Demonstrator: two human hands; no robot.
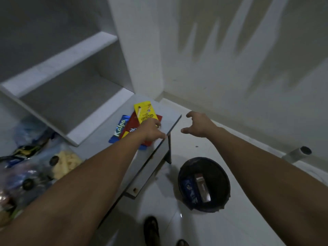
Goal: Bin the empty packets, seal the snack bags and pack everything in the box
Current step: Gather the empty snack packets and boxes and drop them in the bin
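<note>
A yellow packet (144,110) lies on top of a red packet (132,127) and a blue Kalpa packet (119,127) at the far end of the grey table (168,119). My left hand (150,131) rests on this pile, its fingers on the near end of the yellow packet; whether it grips the packet cannot be told. My right hand (198,124) hovers in the air just past the table's right edge, fingers spread and curled, holding nothing. A black bin (204,183) on the floor below holds a blue packet (190,189) and a silver one (202,188).
Several snack bags (35,167), one with pale yellow snacks (66,163), crowd the table's left side. White shelves (67,71) rise behind. A white pipe (298,153) juts out at the right wall. Feet in dark shoes (152,229) stand on the white floor.
</note>
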